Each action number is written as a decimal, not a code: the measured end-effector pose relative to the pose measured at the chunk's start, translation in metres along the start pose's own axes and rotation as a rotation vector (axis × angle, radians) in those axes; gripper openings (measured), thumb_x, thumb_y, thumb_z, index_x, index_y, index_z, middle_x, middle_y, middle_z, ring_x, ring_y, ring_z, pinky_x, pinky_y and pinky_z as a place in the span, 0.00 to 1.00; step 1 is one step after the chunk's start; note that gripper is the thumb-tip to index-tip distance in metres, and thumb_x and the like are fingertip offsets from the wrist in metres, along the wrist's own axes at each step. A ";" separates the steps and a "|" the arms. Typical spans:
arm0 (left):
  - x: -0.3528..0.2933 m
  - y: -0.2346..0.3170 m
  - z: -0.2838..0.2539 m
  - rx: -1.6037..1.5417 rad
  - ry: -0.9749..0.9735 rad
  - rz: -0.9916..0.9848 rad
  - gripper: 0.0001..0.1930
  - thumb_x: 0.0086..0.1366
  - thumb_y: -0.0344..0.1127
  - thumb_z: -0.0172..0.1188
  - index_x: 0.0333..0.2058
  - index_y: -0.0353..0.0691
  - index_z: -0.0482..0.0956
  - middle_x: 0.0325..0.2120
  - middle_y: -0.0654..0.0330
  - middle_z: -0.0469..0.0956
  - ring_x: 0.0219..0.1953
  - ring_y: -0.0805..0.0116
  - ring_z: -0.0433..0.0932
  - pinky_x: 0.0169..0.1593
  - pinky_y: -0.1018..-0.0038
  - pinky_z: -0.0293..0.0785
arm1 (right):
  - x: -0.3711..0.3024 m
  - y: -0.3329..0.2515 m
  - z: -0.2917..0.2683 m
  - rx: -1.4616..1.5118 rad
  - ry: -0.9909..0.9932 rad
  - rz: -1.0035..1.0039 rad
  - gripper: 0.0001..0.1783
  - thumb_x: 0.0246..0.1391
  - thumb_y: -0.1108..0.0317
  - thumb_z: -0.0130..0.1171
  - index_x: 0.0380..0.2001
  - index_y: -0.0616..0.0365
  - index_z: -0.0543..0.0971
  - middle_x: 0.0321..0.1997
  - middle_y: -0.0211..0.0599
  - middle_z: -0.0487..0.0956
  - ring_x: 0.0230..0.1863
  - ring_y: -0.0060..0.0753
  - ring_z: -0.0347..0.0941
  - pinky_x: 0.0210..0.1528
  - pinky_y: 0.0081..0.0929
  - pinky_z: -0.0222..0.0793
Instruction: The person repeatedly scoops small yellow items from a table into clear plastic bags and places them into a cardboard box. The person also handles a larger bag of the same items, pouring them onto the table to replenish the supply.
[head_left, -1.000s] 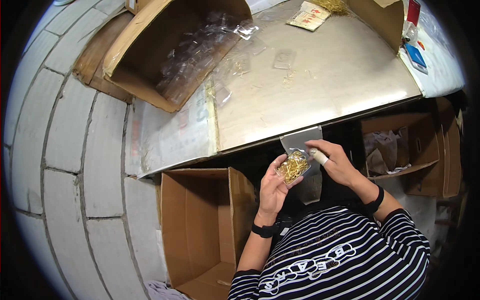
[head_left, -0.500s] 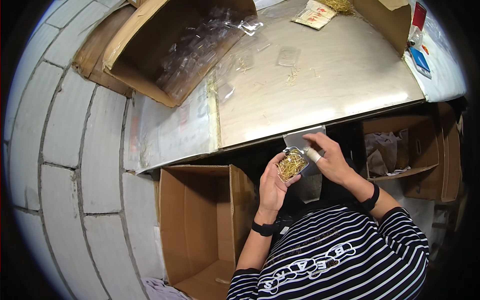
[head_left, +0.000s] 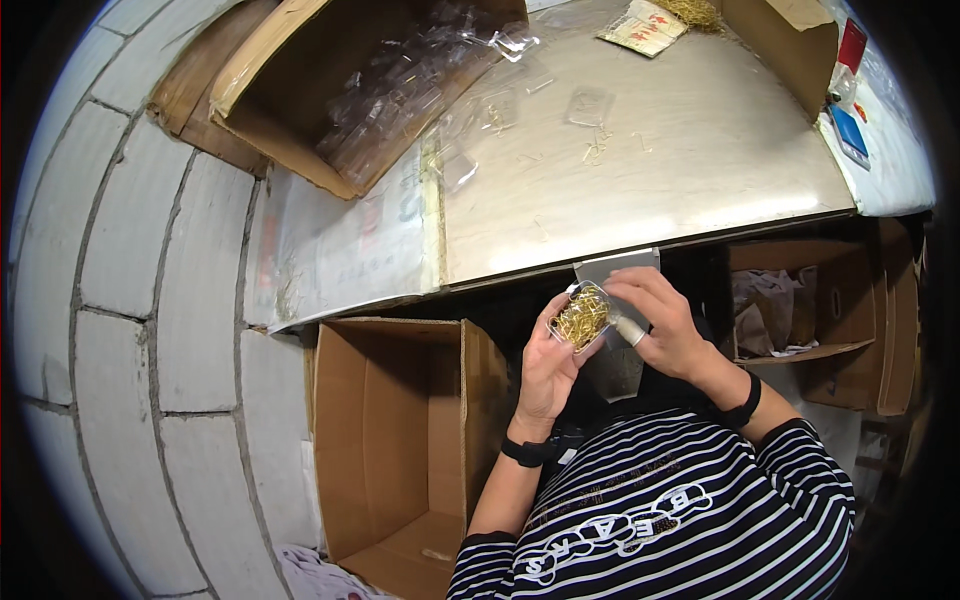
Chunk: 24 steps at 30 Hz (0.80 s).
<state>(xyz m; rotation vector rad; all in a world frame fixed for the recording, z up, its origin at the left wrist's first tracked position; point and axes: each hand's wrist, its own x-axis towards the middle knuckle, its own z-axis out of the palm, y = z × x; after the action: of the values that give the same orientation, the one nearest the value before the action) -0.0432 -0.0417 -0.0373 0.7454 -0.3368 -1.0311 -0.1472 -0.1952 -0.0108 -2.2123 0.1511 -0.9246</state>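
My left hand (head_left: 543, 372) grips a small clear plastic box (head_left: 572, 343) at my lap, just below the table's front edge. Thin gold-coloured metal pieces (head_left: 582, 315), bent like hooks, fill it. My right hand (head_left: 668, 325) is close on the box's right side, fingers and thumb apart. White tape wraps its thumb (head_left: 630, 331). Nothing shows between those fingers; whether a tip touches the box I cannot tell. On the table lie a few loose gold pieces (head_left: 594, 150) and a clear plastic lid or tray (head_left: 588, 106).
A carton of clear plastic cases (head_left: 400, 90) lies tipped at the table's far left. An open carton (head_left: 385, 440) stands left of me; another, holding crumpled paper (head_left: 775, 310), is at right. A gold heap (head_left: 690, 12) and printed card (head_left: 642, 28) lie far back, a blue-and-white device (head_left: 848, 135) far right.
My right hand has come slightly lower, nearer the box, with its fingers beside the rim. My left hand has tilted the box a little. The view has shifted slightly.
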 end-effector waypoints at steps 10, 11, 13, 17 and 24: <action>0.008 -0.021 -0.008 0.055 0.201 0.080 0.23 0.73 0.43 0.35 0.58 0.33 0.60 0.50 0.53 0.69 0.51 0.68 0.70 0.55 0.72 0.67 | -0.004 -0.018 0.038 -0.292 -0.207 -0.229 0.13 0.35 0.67 0.62 0.28 0.57 0.74 0.28 0.32 0.69 0.30 0.32 0.69 0.29 0.28 0.67; 0.008 -0.022 -0.008 0.076 0.220 0.104 0.23 0.73 0.43 0.36 0.57 0.33 0.61 0.50 0.53 0.70 0.51 0.69 0.70 0.55 0.72 0.67 | -0.003 -0.018 0.039 -0.320 -0.203 -0.276 0.11 0.35 0.69 0.60 0.26 0.58 0.73 0.26 0.31 0.69 0.29 0.32 0.69 0.28 0.27 0.67; 0.007 -0.020 -0.008 0.072 0.201 0.115 0.23 0.72 0.43 0.36 0.58 0.32 0.60 0.49 0.53 0.70 0.50 0.69 0.71 0.55 0.72 0.67 | -0.005 -0.019 0.042 -0.341 -0.203 -0.309 0.11 0.35 0.69 0.59 0.26 0.59 0.73 0.25 0.32 0.69 0.28 0.32 0.69 0.27 0.26 0.67; 0.005 -0.017 -0.005 0.070 0.208 0.114 0.22 0.72 0.42 0.36 0.58 0.32 0.60 0.48 0.52 0.70 0.47 0.68 0.72 0.54 0.72 0.67 | -0.008 -0.021 0.050 -0.300 -0.175 -0.310 0.10 0.36 0.70 0.60 0.26 0.60 0.74 0.23 0.34 0.69 0.25 0.34 0.69 0.25 0.28 0.68; 0.000 -0.013 -0.008 -0.005 0.207 0.088 0.21 0.72 0.41 0.34 0.55 0.34 0.63 0.48 0.53 0.71 0.47 0.68 0.74 0.47 0.70 0.76 | 0.005 -0.020 0.038 -0.027 -0.107 0.006 0.08 0.38 0.75 0.63 0.24 0.60 0.74 0.22 0.39 0.72 0.22 0.42 0.72 0.23 0.33 0.67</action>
<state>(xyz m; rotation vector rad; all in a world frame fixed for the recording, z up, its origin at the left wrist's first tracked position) -0.0468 -0.0418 -0.0519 0.8182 -0.1873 -0.8631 -0.1212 -0.1604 -0.0132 -2.2790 0.1209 -0.8036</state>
